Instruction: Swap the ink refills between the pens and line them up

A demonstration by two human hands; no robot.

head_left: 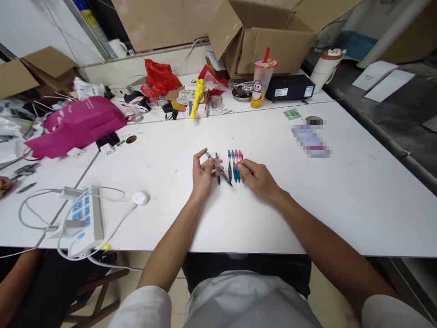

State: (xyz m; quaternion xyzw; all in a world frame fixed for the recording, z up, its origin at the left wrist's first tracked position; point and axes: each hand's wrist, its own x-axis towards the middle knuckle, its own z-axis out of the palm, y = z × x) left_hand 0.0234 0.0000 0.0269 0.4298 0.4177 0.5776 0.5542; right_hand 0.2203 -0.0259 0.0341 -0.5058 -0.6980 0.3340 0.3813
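A dark pen with a clear barrel (223, 176) slants across the fingers of my left hand (203, 175), its lower end pointing down to the right. Behind that hand another dark pen (218, 180) lies on the table, partly covered. Just to the right, several pens lie side by side: a black pen (230, 166), a blue pen (233, 157), and pens with pink-red upper ends (241, 155) and blue lower ends. My right hand (256, 176) is closed, thumb and fingertips together over the right side of this row. Whether it grips a pen is hidden.
A white power strip (92, 223) with looping cables and a round white charger (140, 197) lies left. Behind are a magenta bag (82, 123), a yellow figure (197, 98), a drink cup (261, 84) and a cardboard box (269, 48). Another person's hand (5, 186) shows far left.
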